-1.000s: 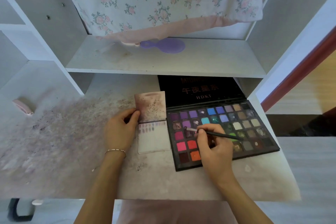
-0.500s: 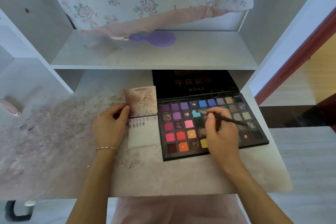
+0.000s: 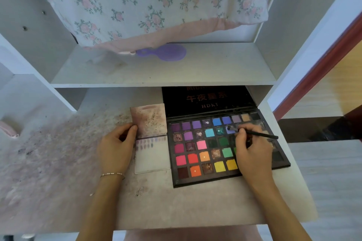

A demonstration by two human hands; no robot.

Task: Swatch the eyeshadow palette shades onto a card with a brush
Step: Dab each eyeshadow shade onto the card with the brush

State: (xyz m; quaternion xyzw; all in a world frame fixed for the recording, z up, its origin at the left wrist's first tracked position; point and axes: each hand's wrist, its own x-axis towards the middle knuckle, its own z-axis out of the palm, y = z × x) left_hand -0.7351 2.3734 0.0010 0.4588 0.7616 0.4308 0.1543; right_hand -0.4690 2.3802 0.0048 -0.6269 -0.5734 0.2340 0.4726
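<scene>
An open black eyeshadow palette [image 3: 195, 181] with several coloured pans lies on the desk, its lid leaning back under the shelf. My right hand [image 3: 252, 154] pinches a thin black brush [image 3: 260, 134]; the brush tip sits on a periwinkle-blue pan in the second row. Left of the palette lies a folded card [image 3: 151, 158] with rows of faint purple swatches at its top; its stained upper flap [image 3: 149, 119] stands up. My left hand [image 3: 115, 148] grips the card's left edge at the fold, thumb on the flap.
The desk top [image 3: 176, 207] is dusted with pink powder on the left. A shelf [image 3: 156, 76] overhangs the palette's lid and bears a purple hand mirror [image 3: 166, 52]. Floral cloth [image 3: 147, 2] hangs above. A pink object [image 3: 7, 127] lies at far left.
My right hand has carried the brush from the purple pans on the palette's left, across the cyan pan, to the blue pan further right. My left hand stays on the card.
</scene>
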